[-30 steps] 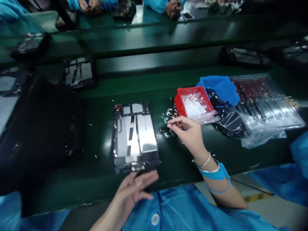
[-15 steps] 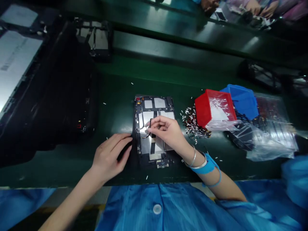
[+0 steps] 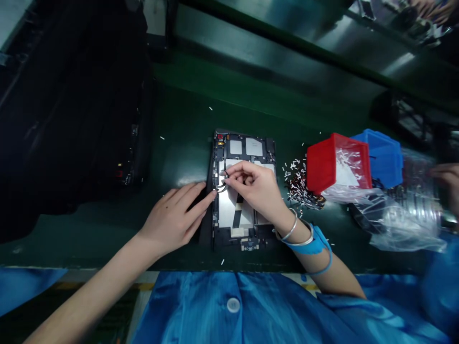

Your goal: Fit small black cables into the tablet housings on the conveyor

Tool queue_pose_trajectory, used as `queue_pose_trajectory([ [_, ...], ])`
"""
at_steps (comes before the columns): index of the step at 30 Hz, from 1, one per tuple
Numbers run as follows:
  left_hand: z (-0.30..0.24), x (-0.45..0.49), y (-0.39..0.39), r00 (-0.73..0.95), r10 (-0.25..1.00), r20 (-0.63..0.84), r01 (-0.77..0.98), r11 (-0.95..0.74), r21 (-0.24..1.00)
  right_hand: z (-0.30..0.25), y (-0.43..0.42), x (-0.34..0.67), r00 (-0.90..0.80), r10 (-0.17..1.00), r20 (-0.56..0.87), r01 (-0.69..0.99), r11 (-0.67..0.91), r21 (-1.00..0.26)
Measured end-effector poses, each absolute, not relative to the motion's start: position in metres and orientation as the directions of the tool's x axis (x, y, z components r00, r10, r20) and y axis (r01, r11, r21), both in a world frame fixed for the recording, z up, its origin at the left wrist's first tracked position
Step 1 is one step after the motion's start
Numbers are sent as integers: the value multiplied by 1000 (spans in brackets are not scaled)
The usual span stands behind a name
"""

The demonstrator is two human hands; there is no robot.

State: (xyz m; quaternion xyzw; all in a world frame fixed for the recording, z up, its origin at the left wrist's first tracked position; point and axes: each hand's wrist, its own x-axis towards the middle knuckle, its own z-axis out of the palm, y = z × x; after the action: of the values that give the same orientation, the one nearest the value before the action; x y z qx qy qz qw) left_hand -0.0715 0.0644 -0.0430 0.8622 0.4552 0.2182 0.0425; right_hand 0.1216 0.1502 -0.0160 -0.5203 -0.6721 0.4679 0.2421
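Note:
An opened tablet [image 3: 229, 210] lies on the dark green bench with its silver battery and circuit parts showing. Over its left half, my right hand [image 3: 256, 184] pinches a thin black flex cable [image 3: 223, 190] between thumb and forefinger; the cable curves toward the tablet's left edge. My left hand [image 3: 179, 215] rests at that edge with its fingers stretched out, the index fingertip at the cable's lower end and the others along the dark rim. Whether the cable's end is seated in a connector is too small to tell. A bangle and a blue wrist strap [image 3: 311, 241] circle my right wrist.
To the right stand a red bin [image 3: 321, 165] and a blue bin [image 3: 385, 160], with small strips heaped [image 3: 303, 191] beside them. Clear plastic bags [image 3: 401, 224] lie in front. A large stack of dark tablet parts [image 3: 79, 119] fills the left. Another person's hand [image 3: 448, 179] appears far right.
My left hand has come in over the tablet's left edge, its index finger now at the cable. The cable sits lower and closer to that edge. The whole view has shifted slightly.

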Motion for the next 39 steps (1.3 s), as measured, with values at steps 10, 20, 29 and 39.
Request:
queue_pose_trajectory([
  [10, -38, -68, 64, 518, 781, 350, 795, -590, 140, -11, 158, 125, -342, 934, -105, 558, 112, -823],
  [20, -26, -56, 76, 575, 769, 279, 777, -620, 106, -9, 173, 125, -385, 910, -156, 588, 112, -801],
  [29, -34, -57, 77, 579, 775, 255, 760, -626, 176, -5, 175, 121, -373, 907, -195, 667, 116, -736],
  [39, -33, -61, 83, 655, 726, 210, 678, -687, 262, -9, 178, 121, -354, 916, -187, 653, 100, -750],
])
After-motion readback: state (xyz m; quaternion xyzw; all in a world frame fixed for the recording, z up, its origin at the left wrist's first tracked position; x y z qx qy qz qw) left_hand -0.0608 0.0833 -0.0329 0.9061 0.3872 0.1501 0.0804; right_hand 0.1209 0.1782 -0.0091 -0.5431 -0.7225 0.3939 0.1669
